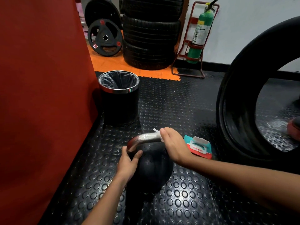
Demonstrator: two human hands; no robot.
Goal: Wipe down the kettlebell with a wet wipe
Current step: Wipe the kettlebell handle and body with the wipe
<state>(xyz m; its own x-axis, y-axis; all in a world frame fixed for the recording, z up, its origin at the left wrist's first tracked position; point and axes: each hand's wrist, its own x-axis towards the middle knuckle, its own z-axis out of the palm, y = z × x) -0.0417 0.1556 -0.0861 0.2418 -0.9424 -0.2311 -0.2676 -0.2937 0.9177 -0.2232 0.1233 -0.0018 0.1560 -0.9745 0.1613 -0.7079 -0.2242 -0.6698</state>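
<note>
Black kettlebell (152, 168) stands upright on the studded rubber floor (186, 192), directly below me. Its steel handle (144, 138) arches over the top and looks wet and shiny.

My left hand (128, 163) is on the kettlebell's left side: thumb and fingers closed round the handle's left leg where it meets the ball, palm against the ball.

My right hand (173, 145) is at the right end of the handle's top bar. That grip is pressed together on a white wet wipe (158, 133), wrapped round the bar; only a small edge of wipe shows past the fingertips.

Wipes pack (198, 146), teal and red with its flap lid standing open, lies on the floor just right of the kettlebell. Black bin (120, 98) with a liner stands beyond the kettlebell against the red wall (40, 95). Large tyre (243, 95) stands on edge well to the kettlebell's right.
</note>
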